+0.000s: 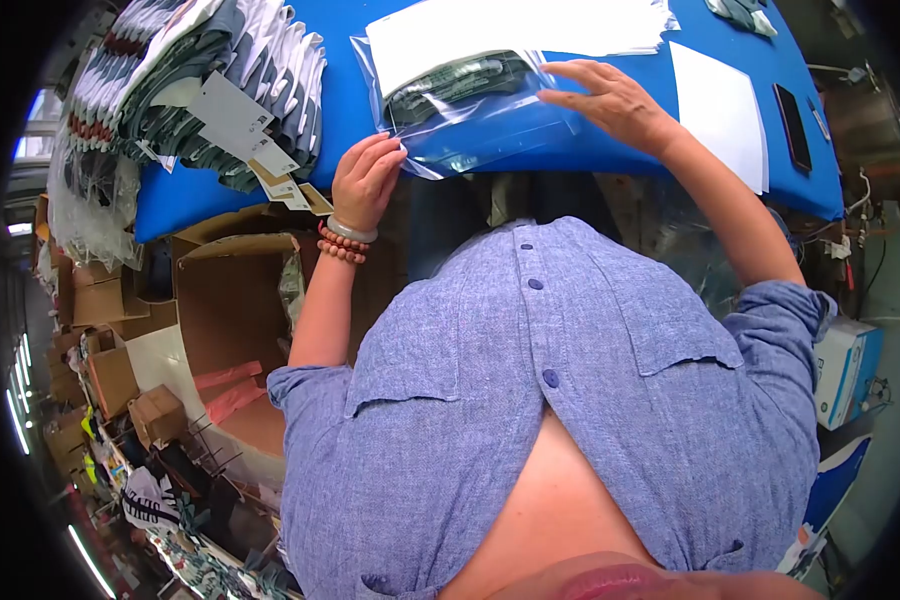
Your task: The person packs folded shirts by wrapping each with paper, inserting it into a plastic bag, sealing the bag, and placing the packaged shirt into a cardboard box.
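A clear plastic bag [490, 130] lies at the front edge of the blue table, with a folded dark green garment [460, 85] showing through its upper part. At the bag's lower left corner, my left hand [365, 178] pinches the plastic between its fingers. My right hand [615, 105] is at the bag's right side, its thumb and fingers stretched out and apart, fingertips by the plastic. Behind the garment lies a stack of white paper sheets [530, 25], partly covered by the bag.
Tall piles of folded green and white garments [280, 90] with paper tags [235, 115] stand left on the blue table [620, 165]. More white sheets [720, 115] and a dark phone [792, 127] lie at right. An open cardboard box [235, 320] stands below left.
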`<state>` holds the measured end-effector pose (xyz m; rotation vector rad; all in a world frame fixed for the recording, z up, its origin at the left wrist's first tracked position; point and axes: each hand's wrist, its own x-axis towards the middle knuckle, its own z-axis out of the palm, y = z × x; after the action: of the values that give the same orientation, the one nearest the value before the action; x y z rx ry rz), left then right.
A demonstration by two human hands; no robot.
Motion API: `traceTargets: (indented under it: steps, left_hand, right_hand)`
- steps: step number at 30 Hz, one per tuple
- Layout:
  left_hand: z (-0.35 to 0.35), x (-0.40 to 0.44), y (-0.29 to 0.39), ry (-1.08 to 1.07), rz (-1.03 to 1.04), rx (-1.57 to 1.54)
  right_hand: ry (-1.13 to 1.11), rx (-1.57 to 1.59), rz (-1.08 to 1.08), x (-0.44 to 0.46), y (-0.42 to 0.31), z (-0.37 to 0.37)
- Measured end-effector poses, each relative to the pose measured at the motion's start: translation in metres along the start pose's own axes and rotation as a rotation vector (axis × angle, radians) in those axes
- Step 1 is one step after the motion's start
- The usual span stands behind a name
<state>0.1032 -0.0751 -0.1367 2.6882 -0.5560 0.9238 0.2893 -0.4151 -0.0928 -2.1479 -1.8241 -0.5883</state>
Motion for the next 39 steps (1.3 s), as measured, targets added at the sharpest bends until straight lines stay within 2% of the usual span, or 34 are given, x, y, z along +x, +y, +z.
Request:
traceTargets:
  steps: [3, 6, 9, 12, 13, 16, 19, 22, 25, 28, 29, 31, 32, 33, 34, 36, 37, 39]
  left_hand:
    - [0.000, -0.002, 0.001, 0.006, -0.019, -0.025]
    - [-0.003, -0.004, 0.003, 0.018, -0.076, -0.098]
    - [-0.001, -0.009, 0.005, 0.062, -0.208, -0.257]
    - [-0.001, -0.008, 0.011, 0.107, -0.320, -0.358]
    - [-0.001, -0.008, 0.013, 0.120, -0.352, -0.378]
    - [0.004, -0.010, 0.013, 0.168, -0.492, -0.412]
    - [0.012, -0.005, 0.017, 0.183, -0.565, -0.261]
    - [0.013, 0.007, 0.021, 0.092, -0.540, -0.011]
    - [0.013, 0.012, 0.017, -0.024, -0.488, 0.136]
    - [0.009, 0.016, 0.021, -0.109, -0.574, 0.226]
    - [0.008, 0.018, 0.024, -0.132, -0.621, 0.250]
    - [0.012, 0.018, 0.027, 0.115, -0.363, 0.377]
    - [0.013, 0.018, 0.030, 0.234, -0.229, 0.436]
    - [0.014, 0.018, 0.035, 0.123, -0.080, 0.444]
    - [0.017, 0.023, 0.042, -0.004, -0.028, 0.357]
    - [0.022, 0.040, 0.054, -0.247, 0.080, 0.183]
    - [0.024, 0.040, 0.055, -0.257, 0.024, 0.169]
    - [0.029, 0.036, 0.057, -0.273, -0.077, 0.138]
  right_hand:
    - [-0.109, 0.023, -0.125, 0.001, 0.013, 0.007]
    - [-0.092, 0.007, -0.181, -0.007, 0.017, 0.006]
    - [-0.083, 0.084, -0.112, -0.015, 0.016, 0.006]
    - [0.000, 0.277, 0.024, -0.022, 0.007, 0.013]
    - [0.067, 0.393, 0.153, -0.021, -0.001, 0.012]
    - [0.063, 0.570, 0.520, -0.021, -0.011, 0.016]
    - [-0.062, 0.590, 0.858, -0.005, -0.017, 0.012]
    - [-0.115, 0.651, 1.002, 0.010, -0.021, 0.011]
    - [-0.116, 0.559, 1.057, 0.014, -0.024, 0.015]
    - [-0.064, 0.309, 1.027, 0.008, -0.028, 0.018]
    - [0.003, 0.202, 0.913, 0.003, -0.032, 0.019]
    - [0.138, -0.013, 0.681, -0.006, -0.040, 0.023]
    - [0.110, -0.084, 0.494, -0.007, -0.044, 0.028]
    - [0.079, -0.154, 0.307, -0.005, -0.049, 0.034]
    - [0.043, -0.217, 0.118, -0.002, -0.056, 0.038]
    - [-0.058, 0.038, 0.175, 0.013, -0.077, 0.040]
    - [-0.105, 0.158, 0.199, 0.018, -0.083, 0.038]
    - [-0.130, 0.121, 0.298, 0.013, -0.083, 0.040]
